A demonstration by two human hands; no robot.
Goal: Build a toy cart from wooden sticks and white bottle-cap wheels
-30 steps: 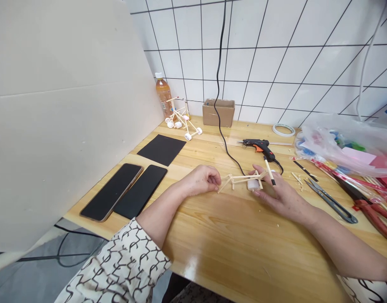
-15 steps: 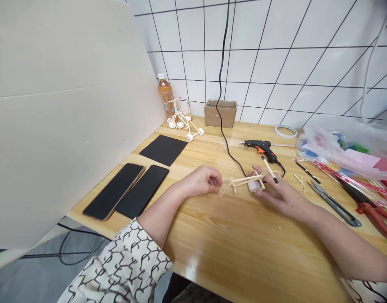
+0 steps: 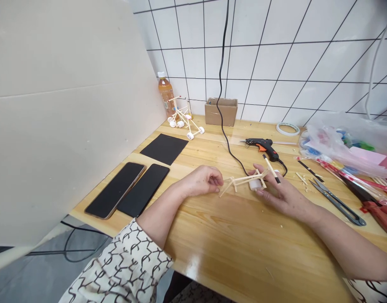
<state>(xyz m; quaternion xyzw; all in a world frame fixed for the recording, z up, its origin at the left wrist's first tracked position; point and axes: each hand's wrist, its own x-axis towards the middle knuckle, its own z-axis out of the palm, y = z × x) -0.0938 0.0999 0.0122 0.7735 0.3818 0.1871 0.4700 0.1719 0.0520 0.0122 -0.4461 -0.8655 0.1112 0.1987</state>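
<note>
A small stick frame of pale wooden sticks lies between my hands, low over the wooden table. My right hand grips its right end, where a white wheel shows between thumb and fingers. One stick with black bands stands up at a slant from that end. At the frame's left end, the fingers of my left hand are curled together in a pinch on a thin stick tip; the fingertips are partly hidden. Behind my right hand lies a black hot glue gun with an orange trigger.
Two phones and a black square sheet lie left. At the back stand a finished-looking wheeled stick model, a drink bottle and a cardboard box. Thread snips, red-handled pliers, tape and plastic bags are right.
Both hands and the stick frame have hardly moved. The camera view has shifted slightly, so the tools at the right sit a little farther right in the picture.
</note>
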